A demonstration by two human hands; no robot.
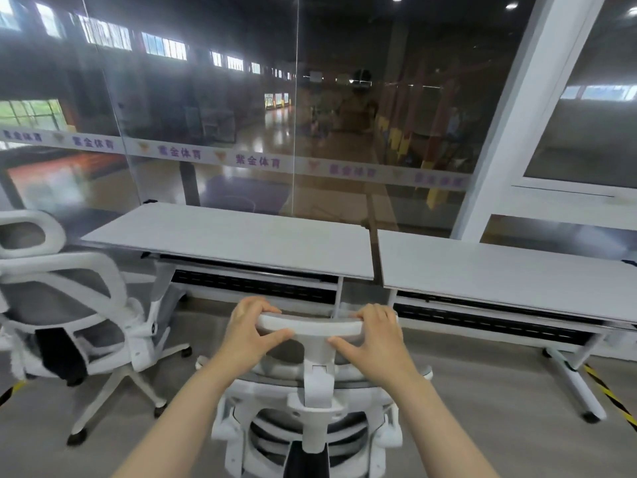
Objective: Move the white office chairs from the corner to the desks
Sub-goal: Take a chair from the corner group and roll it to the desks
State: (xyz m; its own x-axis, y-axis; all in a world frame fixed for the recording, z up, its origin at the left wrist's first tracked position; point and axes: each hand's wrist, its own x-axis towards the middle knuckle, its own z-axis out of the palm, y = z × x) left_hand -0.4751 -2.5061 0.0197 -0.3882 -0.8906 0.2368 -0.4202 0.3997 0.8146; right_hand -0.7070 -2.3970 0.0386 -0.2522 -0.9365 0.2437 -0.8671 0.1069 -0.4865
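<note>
Head view. Both hands grip the headrest (310, 326) of a white office chair (306, 405) seen from behind, low centre of frame. Left hand (249, 331) wraps the headrest's left end, fingers curled over the top, thumb pressed against the near face. Right hand (374, 339) wraps the right end the same way, fingers over the top, thumb pointing in toward the headrest post. Both forearms come up from the bottom edge, bare.

This chair stands on the grey floor (499, 426) just in front of the gap between two white surfaces. Left surface (234, 236) and right surface (499, 270) sit side by side, narrow gap between them, tops bare. The chair's back faces the camera, grey mesh in a white frame; seat mostly hidden behind the back.

A second white office chair (72, 305) stands at far left, near the left surface's left end, turned partly sideways, white headrest loop up top, star base with black castors on the floor. Something dark lies on or at its seat, cannot tell what.

Behind the surfaces, a glass wall (241, 115) with a frosted band of purple characters; a sports hall shows through it. White pillar (524, 125) at right. Yellow-black hazard tape (610, 395) on the floor at lower right, another strip at the left edge.
</note>
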